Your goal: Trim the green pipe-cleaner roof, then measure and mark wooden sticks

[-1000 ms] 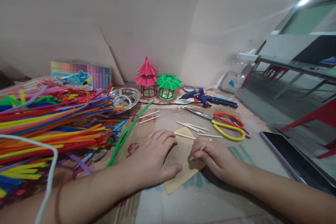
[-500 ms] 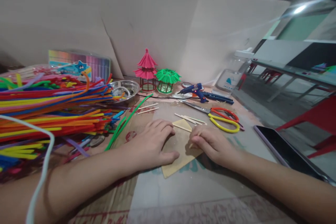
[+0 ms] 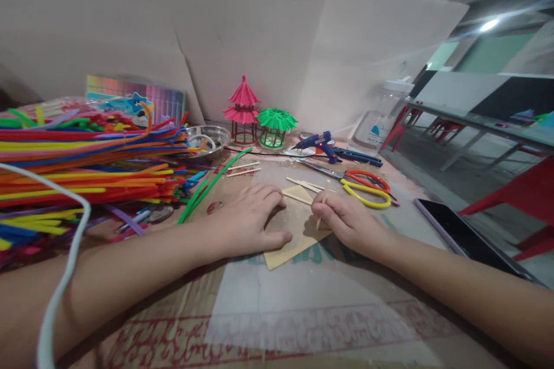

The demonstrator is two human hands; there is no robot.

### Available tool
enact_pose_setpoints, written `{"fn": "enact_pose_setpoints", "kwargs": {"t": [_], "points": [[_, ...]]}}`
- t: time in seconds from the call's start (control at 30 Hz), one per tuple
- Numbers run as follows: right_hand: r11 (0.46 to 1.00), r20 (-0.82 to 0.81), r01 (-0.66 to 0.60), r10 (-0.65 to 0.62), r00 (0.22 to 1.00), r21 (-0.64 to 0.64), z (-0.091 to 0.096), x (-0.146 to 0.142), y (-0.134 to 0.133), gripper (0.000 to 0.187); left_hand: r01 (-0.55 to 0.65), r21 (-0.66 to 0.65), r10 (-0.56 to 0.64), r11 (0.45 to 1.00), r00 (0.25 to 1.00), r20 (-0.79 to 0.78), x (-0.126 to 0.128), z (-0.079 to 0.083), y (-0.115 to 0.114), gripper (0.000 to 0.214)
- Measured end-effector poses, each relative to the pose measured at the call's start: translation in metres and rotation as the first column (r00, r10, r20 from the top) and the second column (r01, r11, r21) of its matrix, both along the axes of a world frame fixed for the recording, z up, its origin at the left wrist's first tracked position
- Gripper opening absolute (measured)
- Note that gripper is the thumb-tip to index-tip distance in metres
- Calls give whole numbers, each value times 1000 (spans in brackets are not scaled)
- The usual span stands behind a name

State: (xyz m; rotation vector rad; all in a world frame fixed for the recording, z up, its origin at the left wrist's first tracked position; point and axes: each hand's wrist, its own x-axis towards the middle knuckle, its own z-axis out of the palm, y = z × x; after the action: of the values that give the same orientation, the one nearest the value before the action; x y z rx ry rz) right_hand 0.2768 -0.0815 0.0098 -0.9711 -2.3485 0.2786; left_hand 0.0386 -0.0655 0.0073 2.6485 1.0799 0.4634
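Observation:
My left hand (image 3: 251, 219) lies flat with fingers spread, its fingertips and thumb at the left edge of a thin tan square sheet (image 3: 288, 246). My right hand (image 3: 344, 216) is closed around a thin wooden stick (image 3: 328, 185), which stands nearly upright over the sheet's right side. One stick (image 3: 298, 198) rests across the far corner of the sheet. Several more pale sticks (image 3: 305, 183) lie just beyond it, and a pair of sticks (image 3: 244, 169) lies farther left.
Bundles of colourful pipe cleaners (image 3: 86, 167) fill the left, behind a white cable (image 3: 82, 236). Two small pavilions (image 3: 242, 109), a metal bowl (image 3: 212, 141) and a blue glue gun (image 3: 318, 144) stand at the back. Scissors (image 3: 367, 187) and a phone (image 3: 459, 236) lie right.
My right hand has turned the stick from lying low in the fingers to nearly upright. My left hand keeps its place on the sheet. The camera view has shifted slightly.

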Motion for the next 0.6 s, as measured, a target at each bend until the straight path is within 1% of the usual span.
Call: {"fn": "enact_pose_setpoints", "kwargs": {"t": [0.03,0.1,0.13,0.2,0.27,0.33,0.4,0.53,0.6], "points": [[1000,-16,-18,18,1000,-11,0,0,0,35,5,6,-5,1000,1000,-1,0,0,0,44],[999,-38,-53,54,998,7,0,1,1,33,17,12,-17,1000,1000,-9,0,0,1,43],[998,-30,-46,47,998,29,0,1,2,34,20,13,-20,1000,1000,-15,-1,0,1,43],[999,15,6,-7,1000,52,1,2,2,37,18,15,-17,1000,1000,-23,-1,-1,2,44],[999,46,33,-34,998,28,2,1,2,40,16,18,-15,1000,1000,-24,-1,-1,2,45],[1000,29,-26,26,999,-10,3,1,1,40,19,23,-18,1000,1000,-25,0,-1,2,45],[998,10,-59,59,998,-2,5,0,0,39,20,26,-19,999,999,-32,0,-1,2,44],[999,42,33,-34,999,15,5,-2,-1,39,6,24,-5,1000,999,-38,1,-1,2,45],[1000,27,-13,13,1000,-4,4,-2,-2,39,15,22,-15,1000,999,-30,1,-2,3,44]]}}
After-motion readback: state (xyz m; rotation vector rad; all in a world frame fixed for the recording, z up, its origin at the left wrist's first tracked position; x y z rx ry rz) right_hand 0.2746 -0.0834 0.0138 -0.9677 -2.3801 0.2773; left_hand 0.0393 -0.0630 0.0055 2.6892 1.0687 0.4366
